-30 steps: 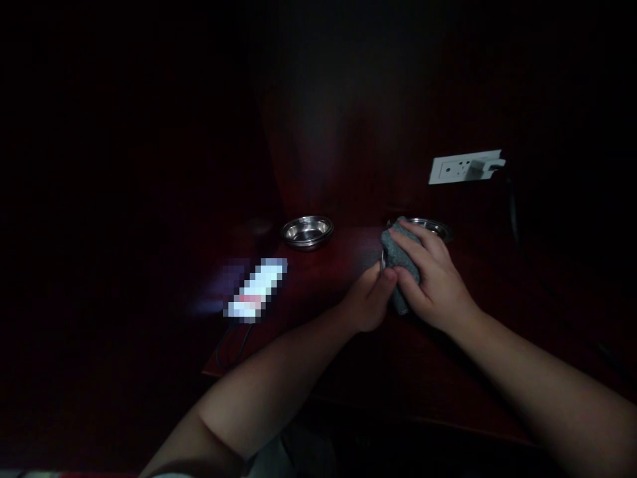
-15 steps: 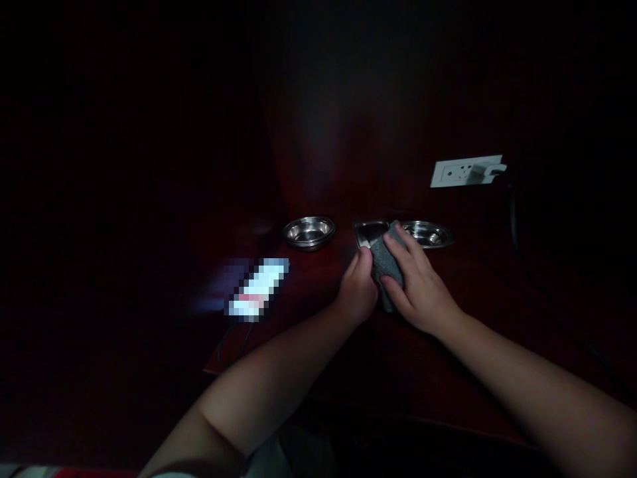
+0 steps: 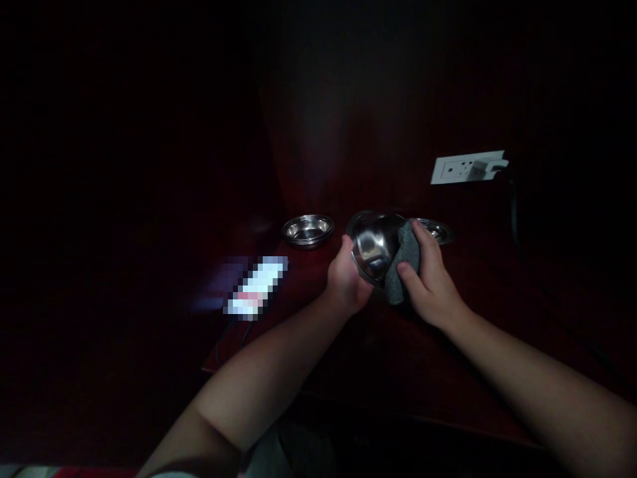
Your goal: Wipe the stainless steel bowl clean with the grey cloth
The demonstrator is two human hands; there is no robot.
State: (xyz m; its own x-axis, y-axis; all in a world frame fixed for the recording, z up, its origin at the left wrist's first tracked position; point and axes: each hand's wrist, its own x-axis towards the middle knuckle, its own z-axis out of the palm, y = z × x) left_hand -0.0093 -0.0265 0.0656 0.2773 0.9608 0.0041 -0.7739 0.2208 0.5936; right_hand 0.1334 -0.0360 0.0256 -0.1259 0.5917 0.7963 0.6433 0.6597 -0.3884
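Observation:
A shiny steel bowl (image 3: 374,247) is held tilted above the dark red table, its rounded side towards me. My left hand (image 3: 347,279) grips its left edge, thumb up along the rim and the other fingers under it. Bunched in my right hand (image 3: 432,285) is a grey-green cloth (image 3: 404,265), pressed against the right side of the bowl. Behind my right hand lies a shallow steel dish (image 3: 440,231), partly hidden. To the left of the held bowl, more steel bowls (image 3: 308,231) stand, seemingly stacked.
A lit phone (image 3: 256,289), its screen blurred out, lies near the table's left edge with a thin cable (image 3: 219,345). On the back wall is a white socket plate (image 3: 455,168) with a plug (image 3: 490,167) in it; a dark cord (image 3: 513,212) hangs from there.
My right hand has drawn the cloth to the right, off the middle of the bowl. The bowl has turned so that much more of its rounded surface shows.

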